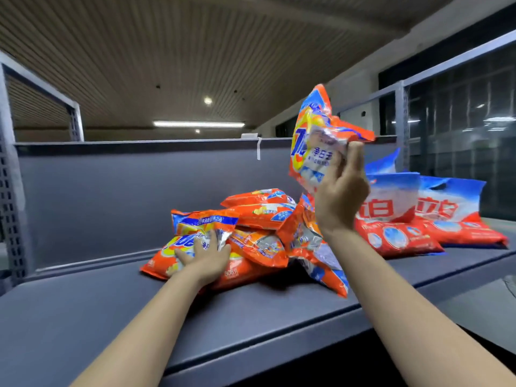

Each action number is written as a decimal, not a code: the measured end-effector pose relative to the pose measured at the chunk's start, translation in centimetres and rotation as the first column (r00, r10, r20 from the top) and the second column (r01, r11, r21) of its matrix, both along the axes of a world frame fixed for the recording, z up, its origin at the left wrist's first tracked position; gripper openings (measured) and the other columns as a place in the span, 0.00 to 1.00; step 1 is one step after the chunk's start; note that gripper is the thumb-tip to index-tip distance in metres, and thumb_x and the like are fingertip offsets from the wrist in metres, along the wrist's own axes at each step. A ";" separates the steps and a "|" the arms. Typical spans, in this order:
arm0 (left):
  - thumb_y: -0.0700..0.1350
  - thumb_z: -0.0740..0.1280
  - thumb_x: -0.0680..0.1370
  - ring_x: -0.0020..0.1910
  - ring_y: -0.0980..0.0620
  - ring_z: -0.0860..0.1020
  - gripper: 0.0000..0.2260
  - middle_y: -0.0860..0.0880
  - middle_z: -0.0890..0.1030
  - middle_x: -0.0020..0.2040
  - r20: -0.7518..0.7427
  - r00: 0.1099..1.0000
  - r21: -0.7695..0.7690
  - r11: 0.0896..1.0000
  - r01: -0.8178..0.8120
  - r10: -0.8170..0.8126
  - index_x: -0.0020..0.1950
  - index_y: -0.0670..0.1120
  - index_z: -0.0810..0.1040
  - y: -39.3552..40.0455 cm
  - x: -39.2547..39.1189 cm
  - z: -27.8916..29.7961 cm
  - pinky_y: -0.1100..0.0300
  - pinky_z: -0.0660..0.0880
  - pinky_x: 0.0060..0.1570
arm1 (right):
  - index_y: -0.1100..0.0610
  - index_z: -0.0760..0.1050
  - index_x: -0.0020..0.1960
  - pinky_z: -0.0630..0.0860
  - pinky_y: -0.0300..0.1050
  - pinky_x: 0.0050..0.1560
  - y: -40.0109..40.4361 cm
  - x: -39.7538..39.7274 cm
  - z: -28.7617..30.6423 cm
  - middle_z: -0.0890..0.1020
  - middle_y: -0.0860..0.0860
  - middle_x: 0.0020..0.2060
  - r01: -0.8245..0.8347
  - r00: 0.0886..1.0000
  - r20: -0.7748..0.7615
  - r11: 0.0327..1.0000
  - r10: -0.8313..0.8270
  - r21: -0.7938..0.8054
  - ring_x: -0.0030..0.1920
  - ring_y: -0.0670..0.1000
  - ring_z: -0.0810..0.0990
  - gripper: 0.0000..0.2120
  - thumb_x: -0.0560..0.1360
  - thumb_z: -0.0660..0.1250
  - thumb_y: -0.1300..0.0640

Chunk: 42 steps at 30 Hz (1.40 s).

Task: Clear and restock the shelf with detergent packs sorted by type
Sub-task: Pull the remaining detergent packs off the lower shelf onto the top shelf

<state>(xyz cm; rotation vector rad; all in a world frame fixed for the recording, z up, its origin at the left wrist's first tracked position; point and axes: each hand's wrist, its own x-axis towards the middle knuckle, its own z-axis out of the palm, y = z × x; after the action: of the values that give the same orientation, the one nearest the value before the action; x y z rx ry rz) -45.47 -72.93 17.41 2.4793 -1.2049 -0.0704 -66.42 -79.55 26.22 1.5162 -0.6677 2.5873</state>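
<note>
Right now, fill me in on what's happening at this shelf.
A person is sorting detergent packs on a grey shelf. The right hand grips one orange pack raised above the heap. The left hand rests flat on the front pack of the orange pile. Red-and-blue packs stand grouped to the right of the pile.

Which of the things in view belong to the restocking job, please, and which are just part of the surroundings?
Job:
- raised orange pack, gripped by right hand
- orange pile, left hand resting on it
- red-and-blue packs
- shelf

Surroundings:
- ceiling lights
- white tag on the shelf's back rail
</note>
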 end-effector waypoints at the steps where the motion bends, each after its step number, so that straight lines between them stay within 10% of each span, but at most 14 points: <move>1: 0.63 0.42 0.79 0.75 0.40 0.35 0.28 0.47 0.41 0.78 0.004 1.000 -0.001 1.000 0.005 -0.005 0.76 0.59 0.37 -0.3 0.5 -0.2 0.35 0.35 0.69 | 0.53 0.67 0.52 0.72 0.51 0.49 -1.3 1.5 0.4 0.82 0.60 0.45 0.054 0.995 -0.087 0.998 -0.058 -0.038 0.47 0.60 0.79 0.04 0.78 0.57 0.57; 3: 0.60 0.42 0.80 0.76 0.45 0.36 0.26 0.49 0.41 0.78 0.041 0.999 0.008 1.000 0.028 -0.028 0.77 0.57 0.38 -0.7 0.8 -0.3 0.36 0.34 0.69 | 0.53 0.71 0.57 0.64 0.62 0.66 -4.2 4.4 0.3 0.81 0.59 0.55 0.134 0.895 -0.419 0.988 -0.152 -0.074 0.60 0.59 0.76 0.12 0.76 0.58 0.61; 5: 0.57 0.42 0.82 0.76 0.48 0.37 0.26 0.48 0.43 0.78 0.057 0.998 0.003 0.999 0.037 -0.037 0.77 0.53 0.38 -0.8 0.3 -0.1 0.40 0.32 0.70 | 0.47 0.73 0.64 0.43 0.73 0.68 -5.7 6.4 -0.4 0.71 0.50 0.69 0.190 0.576 -0.816 0.978 -0.037 0.090 0.74 0.58 0.62 0.19 0.77 0.57 0.60; 8: 0.57 0.43 0.82 0.77 0.51 0.39 0.26 0.48 0.46 0.79 0.082 0.996 0.009 0.999 0.038 -0.039 0.77 0.53 0.39 -1.0 0.4 0.2 0.42 0.32 0.71 | 0.40 0.68 0.68 0.36 0.73 0.67 -7.0 7.3 -0.6 0.60 0.46 0.75 0.302 0.281 -0.940 0.912 0.194 0.278 0.77 0.55 0.50 0.18 0.79 0.56 0.52; 13: 0.56 0.47 0.82 0.77 0.51 0.44 0.26 0.48 0.50 0.78 0.065 0.996 -0.049 0.997 0.062 -0.059 0.78 0.53 0.44 -0.5 0.5 0.3 0.45 0.33 0.72 | 0.47 0.70 0.68 0.45 0.65 0.72 -7.3 5.2 -0.3 0.65 0.51 0.73 0.106 0.380 -0.857 0.904 0.347 0.413 0.76 0.56 0.56 0.19 0.78 0.61 0.55; 20: 0.52 0.58 0.78 0.62 0.42 0.72 0.16 0.44 0.77 0.62 -0.044 0.998 -0.342 0.938 -0.058 0.046 0.63 0.47 0.73 1.1 -2.0 0.8 0.53 0.68 0.61 | 0.53 0.72 0.67 0.65 0.49 0.68 -5.6 2.9 -2.9 0.74 0.51 0.66 -0.078 0.460 -0.797 0.912 0.390 0.402 0.68 0.53 0.70 0.19 0.76 0.64 0.55; 26: 0.51 0.59 0.77 0.55 0.42 0.75 0.12 0.44 0.79 0.56 -0.007 0.996 -0.367 0.927 -0.084 0.087 0.54 0.47 0.76 3.6 -4.2 0.7 0.52 0.71 0.57 | 0.53 0.74 0.63 0.68 0.52 0.63 -2.2 0.3 -5.4 0.77 0.52 0.60 -0.097 0.507 -0.782 0.926 0.361 0.365 0.62 0.54 0.73 0.15 0.77 0.63 0.53; 31: 0.50 0.58 0.78 0.55 0.41 0.74 0.12 0.44 0.79 0.56 0.149 0.972 -0.404 0.908 -0.109 0.183 0.53 0.46 0.76 7.1 -6.8 0.7 0.56 0.66 0.47 | 0.53 0.73 0.65 0.70 0.53 0.62 0.8 -2.0 -7.0 0.77 0.53 0.61 -0.080 0.482 -0.784 0.911 0.391 0.405 0.60 0.56 0.74 0.17 0.76 0.64 0.52; 42: 0.51 0.58 0.80 0.61 0.44 0.72 0.16 0.48 0.76 0.63 0.198 0.935 -0.468 0.867 -0.173 0.293 0.65 0.47 0.73 19.3 -11.4 -2.1 0.51 0.70 0.57 | 0.52 0.73 0.64 0.69 0.45 0.63 10.4 -5.4 -12.9 0.77 0.49 0.60 -0.266 0.309 -0.750 0.810 0.585 0.523 0.62 0.49 0.73 0.16 0.77 0.65 0.53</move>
<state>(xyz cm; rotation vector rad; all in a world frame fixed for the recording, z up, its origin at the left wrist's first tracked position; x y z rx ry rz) -56.85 -53.66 15.29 2.2414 -0.8739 0.5595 -71.86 -69.11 13.36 3.1414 -0.5291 1.3558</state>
